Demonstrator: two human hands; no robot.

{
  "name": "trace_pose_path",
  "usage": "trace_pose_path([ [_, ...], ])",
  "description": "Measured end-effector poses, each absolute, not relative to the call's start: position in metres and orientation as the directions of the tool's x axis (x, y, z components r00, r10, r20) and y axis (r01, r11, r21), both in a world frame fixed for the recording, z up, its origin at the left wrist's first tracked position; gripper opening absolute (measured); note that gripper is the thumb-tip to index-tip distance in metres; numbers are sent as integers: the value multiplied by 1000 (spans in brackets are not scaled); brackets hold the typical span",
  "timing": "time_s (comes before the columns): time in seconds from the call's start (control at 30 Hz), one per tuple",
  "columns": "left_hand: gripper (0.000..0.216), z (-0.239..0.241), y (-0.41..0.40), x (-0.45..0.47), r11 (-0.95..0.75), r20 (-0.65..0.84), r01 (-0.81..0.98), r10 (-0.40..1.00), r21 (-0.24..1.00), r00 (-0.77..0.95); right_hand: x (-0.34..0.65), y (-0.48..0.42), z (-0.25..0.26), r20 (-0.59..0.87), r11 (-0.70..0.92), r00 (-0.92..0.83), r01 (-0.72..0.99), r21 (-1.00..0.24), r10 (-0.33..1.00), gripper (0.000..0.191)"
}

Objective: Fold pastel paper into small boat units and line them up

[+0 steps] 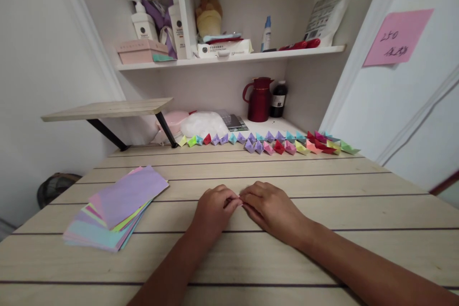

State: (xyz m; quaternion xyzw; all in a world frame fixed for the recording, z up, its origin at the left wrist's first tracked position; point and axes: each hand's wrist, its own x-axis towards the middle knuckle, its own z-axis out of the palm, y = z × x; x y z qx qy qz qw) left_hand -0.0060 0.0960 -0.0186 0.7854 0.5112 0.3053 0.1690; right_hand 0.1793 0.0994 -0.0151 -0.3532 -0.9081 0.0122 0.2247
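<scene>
My left hand (215, 208) and my right hand (268, 208) meet above the middle of the table, fingertips almost touching. Both are closed in a pinch around a small pink piece of folded paper (240, 197), nearly all of it hidden by the fingers. Left of the hands lies a fanned stack of coloured paper sheets (138, 196), a purple one on top. Along the table's back edge stand several small folded paper boats (269, 148) in purple, red, pink, blue, yellow and green, in two rows towards the right.
A small raised wooden shelf (107, 108) on black legs stands at the back left. Behind the boats are a white plastic bag (203, 124), a dark red jug (259, 100) and a black bottle (278, 99). A white shelf (229, 61) hangs above.
</scene>
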Motion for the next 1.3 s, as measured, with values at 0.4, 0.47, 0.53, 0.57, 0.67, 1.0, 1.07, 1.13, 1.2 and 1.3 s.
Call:
trace_pose_path([
  [0.4, 26, -17, 89, 10, -212, 217, 181, 976, 960, -8, 175, 106, -14, 106, 143, -294, 108, -984, 950, 25],
  [0.47, 16, -16, 85, 18, -150, 149, 95, 989, 984, 15, 172, 100, -13, 88, 105, -308, 38, -994, 947, 26],
  [0.53, 16, -14, 83, 22, -109, 110, 42, 994, 993, -16, 170, 95, -11, 66, 73, -299, 11, -997, 952, 27],
  [0.57, 17, -13, 83, 23, -96, 96, 19, 995, 995, -40, 170, 93, -10, 53, 55, -285, -2, -999, 957, 28],
  [0.67, 17, -9, 81, 24, -56, 51, -61, 995, 997, -82, 171, 92, -8, 15, -2, -221, -80, -997, 975, 34],
  [1.0, 17, -16, 76, 31, -28, 24, -80, 999, 996, -44, 173, 95, -12, 3, -28, -180, -171, -985, 984, 36],
  [1.07, 36, -17, 76, 32, -63, 43, -149, 991, 987, -128, 174, 95, -12, -1, -28, -166, -161, -987, 986, 36],
  [1.13, 48, -16, 76, 34, -92, 56, -203, 983, 975, -176, 174, 94, -13, 17, -7, -167, -145, -989, 986, 36],
  [1.2, 36, -13, 76, 33, -81, 55, -199, 989, 977, -134, 173, 93, -13, 41, 21, -175, -117, -993, 984, 36],
  [1.3, 14, -8, 75, 29, -59, 52, -108, 996, 992, -68, 172, 91, -12, 50, 37, -184, -76, -996, 982, 36],
])
